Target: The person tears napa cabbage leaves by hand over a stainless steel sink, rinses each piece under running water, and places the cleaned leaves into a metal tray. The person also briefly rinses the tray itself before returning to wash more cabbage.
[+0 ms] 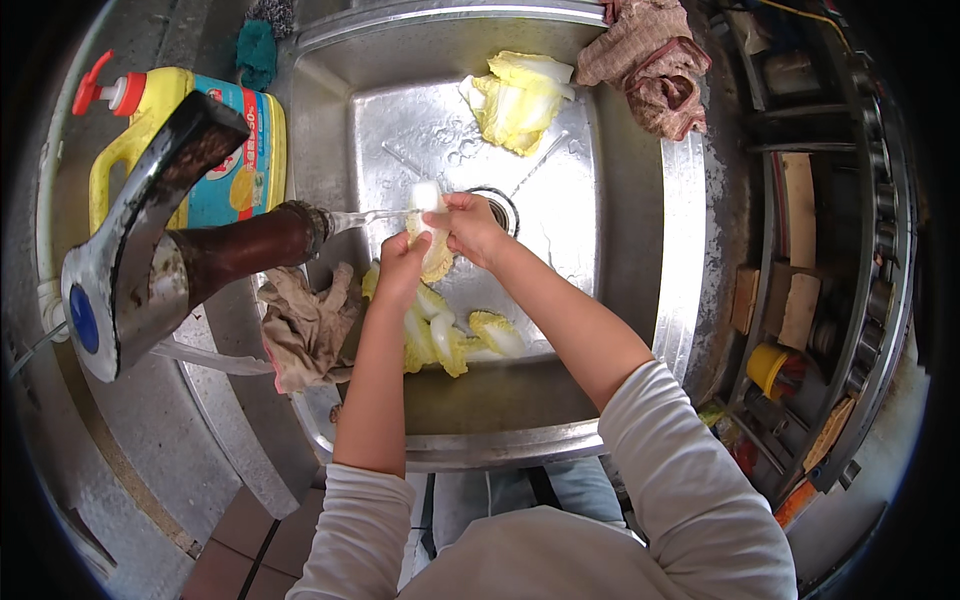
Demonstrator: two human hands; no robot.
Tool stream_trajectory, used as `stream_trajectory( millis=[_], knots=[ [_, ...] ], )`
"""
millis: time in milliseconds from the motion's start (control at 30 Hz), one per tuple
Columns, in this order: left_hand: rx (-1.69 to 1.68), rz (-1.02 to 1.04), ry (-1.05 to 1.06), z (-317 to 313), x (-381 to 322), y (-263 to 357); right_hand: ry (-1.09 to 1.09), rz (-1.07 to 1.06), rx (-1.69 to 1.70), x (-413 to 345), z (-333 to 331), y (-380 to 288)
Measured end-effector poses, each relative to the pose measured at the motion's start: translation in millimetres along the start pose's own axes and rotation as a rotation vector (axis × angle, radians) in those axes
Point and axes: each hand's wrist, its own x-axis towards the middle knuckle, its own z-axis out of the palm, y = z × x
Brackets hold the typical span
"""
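Note:
Between my two hands, over the steel sink (559, 232), is a napa cabbage leaf (424, 196) with a white rib. My left hand (403, 262) grips its lower left side; my right hand (471, 225) pinches it from the right, close to the drain. Water runs from the faucet (255, 236) onto the leaf. Several loose cabbage leaves (448, 341) lie at the near side of the basin, partly hidden by my left forearm. Another pile of yellow-white leaves (521, 101) rests at the basin's far side.
A yellow pump bottle (234, 161) stands left behind the faucet lever (161, 157). One crumpled cloth (311, 322) lies on the left rim, another cloth (652, 67) over the far right corner. A teal scrubber (256, 56) sits at the upper left. Shelving (772, 247) is at right.

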Motion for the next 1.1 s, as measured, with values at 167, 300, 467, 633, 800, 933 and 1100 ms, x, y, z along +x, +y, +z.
stream_trajectory(
  millis=[167, 300, 467, 633, 800, 933, 1100],
  knots=[
    [0.069, 0.011, 0.019, 0, -5, 10, -0.011, -0.174, -0.216, 18, 9, -1],
    [-0.103, -0.026, 0.015, 2, -13, 23, 0.068, -0.172, -0.273, 31, 7, 0],
    [-0.159, -0.069, 0.059, -5, -13, 27, -0.077, -0.148, -0.007, 18, 23, -5],
    [-0.270, -0.054, 0.098, 0, -9, 20, 0.017, -0.095, -0.297, 22, 20, -20],
    [-0.297, -0.061, 0.221, 8, -3, 22, -0.104, -0.109, -0.178, 13, 20, 0],
    [-0.358, -0.105, 0.112, 4, 5, 15, -0.171, -0.027, -0.006, 21, 8, 2],
    [-0.237, -0.088, 0.114, 18, -3, 25, -0.148, -0.075, 0.099, 28, 0, -25]
  ],
)
